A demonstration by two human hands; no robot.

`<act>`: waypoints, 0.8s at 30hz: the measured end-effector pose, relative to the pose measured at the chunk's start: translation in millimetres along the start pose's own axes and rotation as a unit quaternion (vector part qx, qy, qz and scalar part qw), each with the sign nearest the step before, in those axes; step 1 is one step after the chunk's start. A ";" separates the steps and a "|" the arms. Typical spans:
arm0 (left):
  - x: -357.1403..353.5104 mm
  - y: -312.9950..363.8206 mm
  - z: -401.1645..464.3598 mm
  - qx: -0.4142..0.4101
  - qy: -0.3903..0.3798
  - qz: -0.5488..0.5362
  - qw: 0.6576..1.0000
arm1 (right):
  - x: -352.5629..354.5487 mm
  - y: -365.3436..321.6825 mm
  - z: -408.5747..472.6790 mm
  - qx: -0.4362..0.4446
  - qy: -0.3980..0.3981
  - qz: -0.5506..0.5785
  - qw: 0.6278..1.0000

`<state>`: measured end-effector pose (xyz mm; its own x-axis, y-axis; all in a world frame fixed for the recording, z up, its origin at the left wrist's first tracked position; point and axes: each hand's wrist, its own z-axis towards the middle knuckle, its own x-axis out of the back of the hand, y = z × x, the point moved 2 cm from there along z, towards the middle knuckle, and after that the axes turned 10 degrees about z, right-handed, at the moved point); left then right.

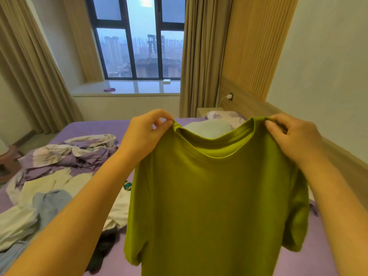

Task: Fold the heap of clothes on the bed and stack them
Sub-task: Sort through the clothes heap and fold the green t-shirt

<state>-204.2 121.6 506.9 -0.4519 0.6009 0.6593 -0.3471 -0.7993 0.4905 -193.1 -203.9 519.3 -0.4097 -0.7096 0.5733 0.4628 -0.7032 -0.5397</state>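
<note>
An olive-green T-shirt (pixel 215 196) hangs in the air in front of me, spread out with its collar at the top. My left hand (pixel 143 132) pinches its left shoulder and my right hand (pixel 292 136) pinches its right shoulder. Below and to the left, a heap of clothes (pixel 47 200) lies on the purple bed (pixel 95 126): white, pale yellow, light blue and dark pieces. The shirt hides the middle of the bed.
A crumpled purple and white duvet (pixel 75 150) lies at the bed's left. A pillow (pixel 223 116) sits by the headboard (pixel 249 100) on the right. Beyond the bed are a window sill (pixel 127 88), curtains and a wall charger (pixel 230 96).
</note>
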 end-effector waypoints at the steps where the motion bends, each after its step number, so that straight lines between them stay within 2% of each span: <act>1: -16.7 -13.9 -0.3 0.021 -0.036 0.026 0.999 | -16.0 15.2 3.2 -0.015 -0.050 -0.008 0.999; 6: -152.3 -106.3 -52.8 0.137 -0.205 0.105 0.964 | -148.3 133.9 -37.7 -0.103 -0.285 -0.049 0.952; 10: -258.6 -176.0 -122.1 0.227 -0.278 0.156 0.920 | -254.5 237.8 -116.0 -0.193 -0.380 -0.043 0.904; 14: -329.3 -227.7 -154.0 0.302 -0.295 0.191 0.886 | -327.9 313.0 -158.2 -0.254 -0.394 -0.021 0.883; 18: -381.6 -266.3 -155.3 0.332 -0.309 0.202 0.868 | -381.8 352.9 -163.7 -0.254 -0.407 0.005 0.877; 21: -411.0 -287.9 -153.2 0.336 -0.340 0.195 0.856 | -412.7 372.0 -162.7 -0.235 -0.419 0.000 0.877; 24: -426.2 -299.4 -151.5 0.296 -0.377 0.232 0.847 | -432.5 376.5 -158.9 -0.218 -0.435 -0.029 0.873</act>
<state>-32.2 105.9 -7.2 0.3031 0.2238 0.9263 0.2971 -0.9458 0.1313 33.5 -168.9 -29.8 0.4176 -0.5037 0.7562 0.0410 -0.8210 -0.5695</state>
